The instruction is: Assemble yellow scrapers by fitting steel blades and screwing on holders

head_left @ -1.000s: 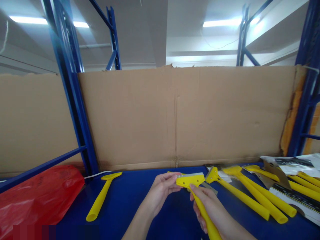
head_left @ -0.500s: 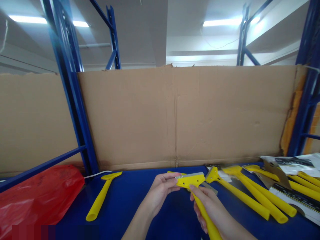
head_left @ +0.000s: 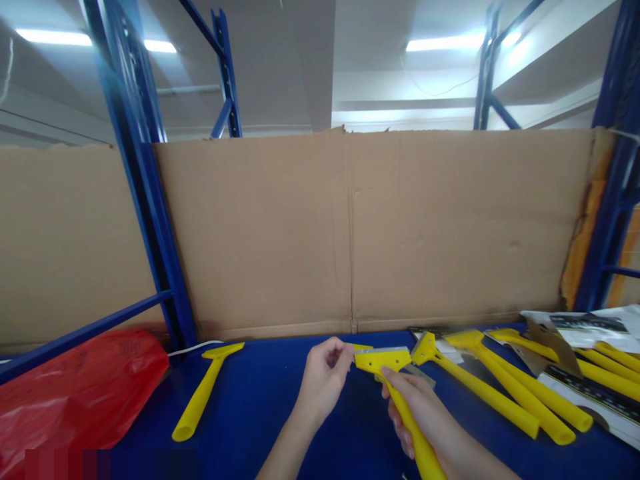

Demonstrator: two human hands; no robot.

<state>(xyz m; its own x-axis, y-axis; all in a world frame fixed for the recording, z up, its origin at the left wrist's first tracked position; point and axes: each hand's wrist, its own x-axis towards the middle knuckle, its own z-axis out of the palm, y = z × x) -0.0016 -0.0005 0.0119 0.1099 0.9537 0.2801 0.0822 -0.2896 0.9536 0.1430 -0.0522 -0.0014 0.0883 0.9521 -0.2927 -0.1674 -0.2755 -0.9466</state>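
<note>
My right hand [head_left: 417, 407] is closed around the yellow handle of a scraper [head_left: 383, 361], its head raised and facing away from me. A thin metal blade [head_left: 390, 350] lies along the head's far edge. At the left end of this blade, my left hand [head_left: 324, 375] has thumb and forefinger pinched together. The fingertips cover that end of the blade. Behind the scraper head, part of another yellow piece [head_left: 363, 347] and a grey metal strip [head_left: 423, 377] show on the blue surface, partly hidden.
A yellow scraper [head_left: 203, 400] lies on the blue shelf [head_left: 250, 413] at left, beside a red plastic bag [head_left: 80, 393]. Several yellow scrapers [head_left: 487, 397] and printed packaging [head_left: 590, 397] lie at right. A cardboard wall [head_left: 270, 233] and blue posts [head_left: 150, 220] stand behind.
My left hand has drawn slightly left off the scraper head, its fingers curling into a pinch at the blade's end. My right hand and the scraper have barely moved.
</note>
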